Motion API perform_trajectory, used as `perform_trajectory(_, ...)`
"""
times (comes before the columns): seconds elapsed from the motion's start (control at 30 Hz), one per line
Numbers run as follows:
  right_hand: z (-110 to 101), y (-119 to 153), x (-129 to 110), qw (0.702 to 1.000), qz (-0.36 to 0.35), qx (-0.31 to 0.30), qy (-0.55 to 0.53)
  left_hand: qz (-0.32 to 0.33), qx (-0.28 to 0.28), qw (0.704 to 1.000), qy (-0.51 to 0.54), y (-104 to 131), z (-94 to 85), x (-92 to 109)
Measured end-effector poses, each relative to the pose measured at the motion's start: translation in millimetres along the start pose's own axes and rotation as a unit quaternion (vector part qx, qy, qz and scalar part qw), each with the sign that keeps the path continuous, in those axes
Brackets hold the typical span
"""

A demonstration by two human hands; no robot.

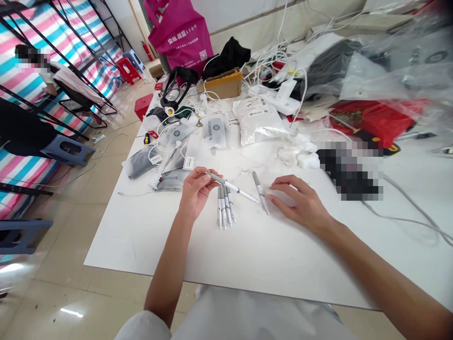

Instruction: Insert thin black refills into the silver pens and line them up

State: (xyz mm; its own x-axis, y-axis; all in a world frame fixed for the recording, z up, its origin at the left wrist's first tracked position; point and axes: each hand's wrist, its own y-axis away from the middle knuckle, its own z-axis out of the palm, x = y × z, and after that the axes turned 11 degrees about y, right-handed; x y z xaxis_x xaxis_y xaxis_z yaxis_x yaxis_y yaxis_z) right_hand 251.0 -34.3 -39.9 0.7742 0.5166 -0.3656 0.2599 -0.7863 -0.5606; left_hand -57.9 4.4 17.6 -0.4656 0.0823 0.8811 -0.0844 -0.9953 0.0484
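Note:
A grey and white pen [233,187] is pinched at its grey end by my left hand [198,191], its white end pointing right and down. Under and beside it, several similar pens [226,212] lie side by side on the white table [155,236]. One more pen [261,192] rests alone to their right, tilted. My right hand [299,200] is just right of this pen, fingers apart and curved toward it, with nothing held.
Behind the hands lie plastic-wrapped packets [214,131], a white parcel [261,120], a cardboard box [222,85], tangled white cables [272,61] and a magenta bag [182,35]. A blurred dark object [348,172] lies at right. A person [53,71] sits far left.

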Motion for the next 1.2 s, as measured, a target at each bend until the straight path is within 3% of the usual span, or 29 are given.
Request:
perform_trajectory(0.33, -0.5, -0.1, -1.4, 0.999, -0.044, -0.013, -0.012, -0.002, -0.016, 0.999, 0.05, 12.5, 28.7, -32.9)
perform_trajectory(0.43, -0.1, 0.1, -4.7, 0.998, -0.056, -0.023, -0.018, -0.022, -0.053, 0.997, 0.047, 19.3, 37.1, -39.7)
perform_trajectory(0.7, -2.7, -0.7, -11.1, 0.997, -0.053, -0.041, -0.044, -0.022, -0.148, 0.989, -0.004, 32.0, 48.1, -39.6)
perform_trajectory(0.83, -4.6, -1.2, -9.3, 0.996, -0.071, -0.035, -0.029, 0.001, -0.121, 0.993, 0.004, 32.2, 48.2, -40.5)
perform_trajectory(1.03, -9.5, -5.2, 13.1, 0.981, 0.044, 0.034, 0.186, -0.014, -0.055, 0.996, 0.072, 22.9, 36.5, -32.4)
perform_trajectory(1.2, -13.7, -5.1, 19.0, 0.963, 0.129, 0.025, 0.236, -0.046, -0.057, 0.99, 0.124, 21.7, 30.3, -25.0)
